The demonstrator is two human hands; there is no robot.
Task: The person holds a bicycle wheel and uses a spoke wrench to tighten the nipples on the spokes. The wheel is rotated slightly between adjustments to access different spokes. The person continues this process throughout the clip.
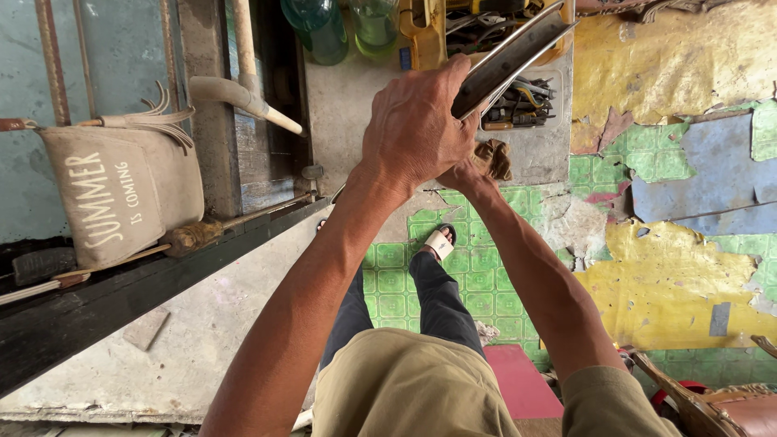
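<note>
Gripping a long curved metal strip (508, 58), the left hand (417, 129) sits just above the middle of the view, its fingers wrapped tight around the strip's lower end. The strip runs from the hand toward 1 o'clock, its far end tilted up over a yellow tool tray (427, 36). The right hand (473, 171) lies right under the left, at about 5 o'clock from it, mostly hidden; its fingers are closed on a brown rag (494, 158), which bunches out just below the strip. Whether the rag touches the strip I cannot tell.

At 12 o'clock from the hands, two green bottles (320, 28) stand on the grey floor beside the tool tray, and a second tray of pliers and small tools (518, 105) lies at 2 o'clock, partly behind the strip. At 9 o'clock a beige cloth bag (121, 190) hangs against a dark wooden frame (146, 283), with a wooden handle (247, 97) above it at 10 o'clock. Below the hands, at 6 o'clock, a sandalled foot (441, 241) rests on green patterned flooring (396, 283), and torn yellow flooring (672, 283) spreads at 4 o'clock.
</note>
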